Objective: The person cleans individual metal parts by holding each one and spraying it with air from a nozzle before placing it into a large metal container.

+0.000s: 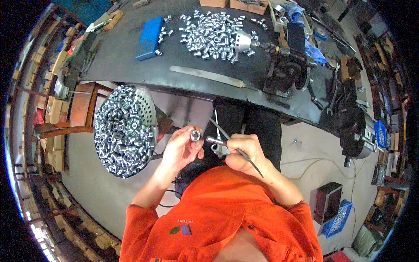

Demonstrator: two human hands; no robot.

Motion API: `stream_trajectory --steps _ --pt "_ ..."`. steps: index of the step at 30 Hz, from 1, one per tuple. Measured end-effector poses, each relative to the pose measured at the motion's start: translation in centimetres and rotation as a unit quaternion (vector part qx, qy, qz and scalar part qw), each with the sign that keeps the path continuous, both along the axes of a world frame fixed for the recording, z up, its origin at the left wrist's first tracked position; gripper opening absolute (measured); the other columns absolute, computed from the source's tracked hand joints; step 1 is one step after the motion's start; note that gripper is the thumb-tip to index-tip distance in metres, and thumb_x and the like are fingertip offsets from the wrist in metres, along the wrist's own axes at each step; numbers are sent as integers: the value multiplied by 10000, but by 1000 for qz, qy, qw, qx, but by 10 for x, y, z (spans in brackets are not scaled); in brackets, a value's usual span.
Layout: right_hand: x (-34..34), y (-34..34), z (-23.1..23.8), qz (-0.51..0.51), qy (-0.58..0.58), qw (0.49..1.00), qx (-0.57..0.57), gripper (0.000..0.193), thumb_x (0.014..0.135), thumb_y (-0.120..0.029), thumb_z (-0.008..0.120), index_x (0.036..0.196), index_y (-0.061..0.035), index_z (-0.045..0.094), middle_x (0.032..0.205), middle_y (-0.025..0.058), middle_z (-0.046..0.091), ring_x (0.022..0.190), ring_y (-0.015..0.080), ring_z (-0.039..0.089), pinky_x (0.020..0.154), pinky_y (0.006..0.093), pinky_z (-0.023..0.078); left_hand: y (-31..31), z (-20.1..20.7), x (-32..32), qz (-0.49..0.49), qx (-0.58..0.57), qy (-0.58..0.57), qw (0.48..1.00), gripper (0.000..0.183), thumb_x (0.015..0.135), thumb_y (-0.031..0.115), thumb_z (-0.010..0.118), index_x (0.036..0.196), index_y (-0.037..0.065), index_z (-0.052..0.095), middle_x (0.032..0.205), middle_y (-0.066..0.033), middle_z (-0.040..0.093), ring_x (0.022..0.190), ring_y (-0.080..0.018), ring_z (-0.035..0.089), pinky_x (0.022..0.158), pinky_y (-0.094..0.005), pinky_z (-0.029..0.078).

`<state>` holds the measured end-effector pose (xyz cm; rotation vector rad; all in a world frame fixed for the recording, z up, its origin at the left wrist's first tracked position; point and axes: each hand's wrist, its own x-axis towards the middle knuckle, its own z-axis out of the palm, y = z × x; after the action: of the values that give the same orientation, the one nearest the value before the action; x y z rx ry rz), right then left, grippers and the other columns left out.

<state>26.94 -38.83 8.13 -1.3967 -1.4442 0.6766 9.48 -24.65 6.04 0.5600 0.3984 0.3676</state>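
Observation:
My left hand (181, 146) is closed around a small shiny metal fitting (195, 136), its round bore turned upward. Just to the right, my right hand (244, 150) grips a short metal cylinder (214, 140) that points at the fitting, a small gap apart. A long thin dark rod (253, 167), looking like a slim file, also runs slantwise through the right fist. Below the cylinder, a pale metal tool (220, 150) with a thin nozzle lies partly behind the right hand. To my left, a round perforated pan (146, 105) is heaped with similar fittings (122, 135).
Ahead stands a dark workbench (131, 72) with a pile of fittings (209, 35), a blue block (149, 38), a flat metal strip (207, 76) and a black machine (288, 70). A wooden chair (83, 109) is at left. A blue crate (337, 219) sits on the floor at right.

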Motion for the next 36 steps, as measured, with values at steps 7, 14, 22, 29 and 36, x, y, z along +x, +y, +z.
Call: stream_trajectory --steps 7,14,22,29,36 --pt "-7 3 5 -23 -76 996 -32 186 616 -126 652 625 -56 480 598 123 501 522 328 533 471 410 404 9 20 3 -67 311 206 925 218 912 168 574 955 -45 584 664 -62 591 511 -103 554 467 -227 474" --pt "-11 3 -5 -42 -53 997 -49 134 613 -138 643 660 -56 547 612 142 543 528 347 553 493 422 444 11 18 8 -90 394 109 908 156 882 54 588 1010 -32 565 780 -73 638 671 -143 635 628 -267 524" --pt "-2 -1 -8 -34 -30 998 -54 176 640 -143 636 640 -27 504 625 130 523 568 327 555 514 369 429 16 22 10 -120 409 156 891 187 842 24 616 1019 -25 580 799 -26 626 683 -97 598 617 -227 480" --pt "3 -17 23 44 0 997 56 312 663 -165 622 585 -57 340 565 86 340 479 266 395 430 365 281 41 6 16 33 735 259 625 215 615 61 662 827 44 625 685 -83 539 546 -220 555 509 -317 443" --pt "-8 -11 25 70 26 996 40 323 658 -183 620 583 -51 335 554 87 329 488 276 387 449 375 272 40 2 18 46 779 236 579 239 585 80 677 820 64 631 682 -82 513 563 -282 547 503 -376 438"
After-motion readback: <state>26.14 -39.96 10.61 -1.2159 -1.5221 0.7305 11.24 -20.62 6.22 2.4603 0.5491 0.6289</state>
